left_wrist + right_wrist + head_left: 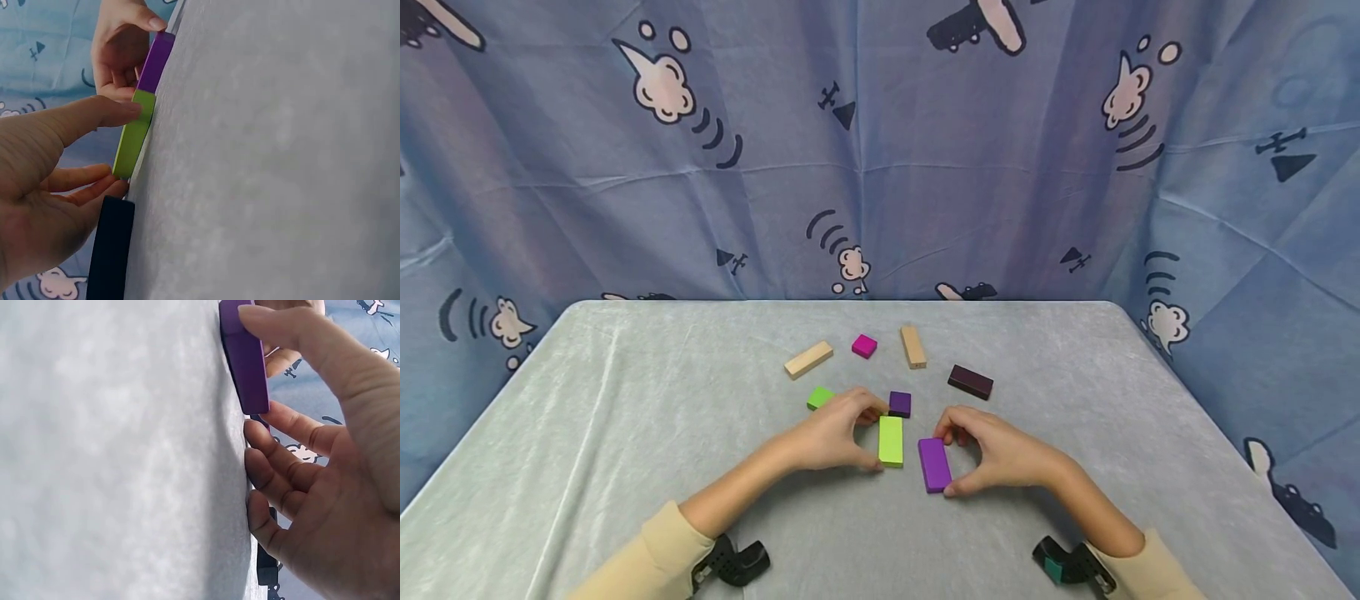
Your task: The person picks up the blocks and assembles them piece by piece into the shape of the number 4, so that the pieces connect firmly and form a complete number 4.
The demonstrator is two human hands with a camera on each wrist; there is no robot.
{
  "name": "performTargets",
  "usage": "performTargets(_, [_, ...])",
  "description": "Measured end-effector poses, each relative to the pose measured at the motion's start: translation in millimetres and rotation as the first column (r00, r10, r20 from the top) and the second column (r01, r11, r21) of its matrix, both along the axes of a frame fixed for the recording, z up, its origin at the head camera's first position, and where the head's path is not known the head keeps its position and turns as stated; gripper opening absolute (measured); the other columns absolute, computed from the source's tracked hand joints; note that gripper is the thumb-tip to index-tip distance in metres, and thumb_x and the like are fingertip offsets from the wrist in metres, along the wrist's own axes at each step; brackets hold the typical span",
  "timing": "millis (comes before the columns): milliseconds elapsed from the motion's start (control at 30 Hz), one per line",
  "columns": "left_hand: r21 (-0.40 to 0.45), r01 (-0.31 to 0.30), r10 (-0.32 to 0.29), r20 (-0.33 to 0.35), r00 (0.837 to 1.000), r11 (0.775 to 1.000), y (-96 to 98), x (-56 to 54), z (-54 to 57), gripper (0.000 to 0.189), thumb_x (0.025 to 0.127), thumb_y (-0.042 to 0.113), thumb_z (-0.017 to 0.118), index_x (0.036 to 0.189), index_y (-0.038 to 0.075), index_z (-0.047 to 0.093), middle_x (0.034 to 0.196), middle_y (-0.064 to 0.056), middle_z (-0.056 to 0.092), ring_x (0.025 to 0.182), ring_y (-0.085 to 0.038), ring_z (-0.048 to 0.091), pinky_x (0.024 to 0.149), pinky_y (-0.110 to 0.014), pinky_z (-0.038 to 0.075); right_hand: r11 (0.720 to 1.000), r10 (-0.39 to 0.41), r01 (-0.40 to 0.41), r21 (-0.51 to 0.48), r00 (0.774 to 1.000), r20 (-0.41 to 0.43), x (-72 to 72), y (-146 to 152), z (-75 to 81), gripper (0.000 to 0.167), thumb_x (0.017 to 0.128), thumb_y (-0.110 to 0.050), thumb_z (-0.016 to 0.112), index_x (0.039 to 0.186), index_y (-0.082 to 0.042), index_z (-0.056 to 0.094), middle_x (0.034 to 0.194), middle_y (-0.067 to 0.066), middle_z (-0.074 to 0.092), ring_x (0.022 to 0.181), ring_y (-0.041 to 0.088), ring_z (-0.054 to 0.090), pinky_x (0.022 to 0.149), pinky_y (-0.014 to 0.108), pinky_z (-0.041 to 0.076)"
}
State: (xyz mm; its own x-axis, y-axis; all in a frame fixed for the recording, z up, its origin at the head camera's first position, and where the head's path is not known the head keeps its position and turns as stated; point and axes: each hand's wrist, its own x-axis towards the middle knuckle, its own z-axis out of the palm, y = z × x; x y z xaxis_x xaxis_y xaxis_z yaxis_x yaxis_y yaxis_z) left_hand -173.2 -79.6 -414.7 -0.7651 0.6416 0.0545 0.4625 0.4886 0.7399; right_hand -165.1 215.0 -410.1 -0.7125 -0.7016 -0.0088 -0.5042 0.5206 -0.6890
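"Lime-green rectangular block point(891, 442) and purple rectangular block point(935, 465): where are they in the head view?"

"About midway between the left and right edges of the grey cloth-covered desk point(625, 467), side by side with a gap. Your left hand point(838, 433) pinches the lime one by its ends; your right hand point(996, 450) holds the purple one likewise."

"And around them?"

"Just past the lime one you have a dark purple square block point(900, 404); your left hand partly hides a small lime-green block point(820, 397). Nearer the desk's far edge lie a pale wooden bar point(808, 360), a magenta square block point(864, 346) and another pale wooden bar point(913, 347). A dark brown bar point(971, 382) lies beyond your right hand."

"Left wrist view?"

"Your thumb rests on the lime block, forefinger at its other end."

"Right wrist?"

"Your thumb and forefinger span the purple block. You can't tell whether it's lifted."
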Motion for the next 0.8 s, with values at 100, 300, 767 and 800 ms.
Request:
performTargets(100, [-0.007, 0.004, -0.004, -0.014, 1.000, 1.000, -2.1, -1.0, 0.1, 0.064, 0.077, 0.013, 0.094, 0.131, -0.007, 0.065, 0.125, -0.015, 0.066, 0.115, -0.028, 0.066, 0.102, -0.034, 0.055, 1.000, 0.001, -0.001, -0.003, 1.000, 0.001, -0.1, -0.3, 0.0, 0.053, 0.076, -0.032, 0.095, 0.112, -0.016, 0.061, 0.101, -0.005, 0.061, 0.095, 0.011, 0.056, 0.083, 0.026, 0.049])
performTargets(300, [-0.018, -0.005, 0.004, -0.042, 0.999, 1.000, -1.1, -2.0, -0.7, 0.059, 0.079, 0.018, 0.094, 0.127, -0.004, 0.068, 0.120, -0.010, 0.067, 0.111, -0.024, 0.066, 0.100, -0.032, 0.055, 1.000, 0.007, -0.007, -0.014, 1.000, 0.010, 0.6, -1.2, 1.2, 0.053, 0.076, -0.030, 0.096, 0.113, -0.014, 0.062, 0.101, -0.005, 0.063, 0.094, 0.011, 0.057, 0.083, 0.027, 0.050])
performTargets(767, [0.017, -0.033, 0.034, -0.037, 0.999, 0.999, 3.7, -0.7, -3.3, 0.058, 0.080, 0.017, 0.093, 0.128, -0.005, 0.068, 0.122, -0.013, 0.069, 0.112, -0.026, 0.068, 0.099, -0.033, 0.057, 0.999, 0.026, -0.024, -0.030, 0.999, 0.039, 3.1, -5.6, 5.1, 0.051, 0.076, -0.025, 0.096, 0.114, -0.009, 0.065, 0.100, -0.004, 0.066, 0.091, 0.010, 0.059, 0.082, 0.026, 0.051])
performTargets(800, [0.018, -0.035, 0.036, -0.037, 0.999, 0.999, 3.9, -0.5, -3.4, 0.058, 0.080, 0.017, 0.093, 0.128, -0.005, 0.068, 0.122, -0.013, 0.069, 0.112, -0.026, 0.068, 0.099, -0.033, 0.057, 0.999, 0.028, -0.027, -0.031, 0.999, 0.039, 3.4, -5.8, 5.3, 0.052, 0.076, -0.025, 0.096, 0.114, -0.009, 0.066, 0.100, -0.004, 0.066, 0.091, 0.010, 0.059, 0.082, 0.026, 0.052])
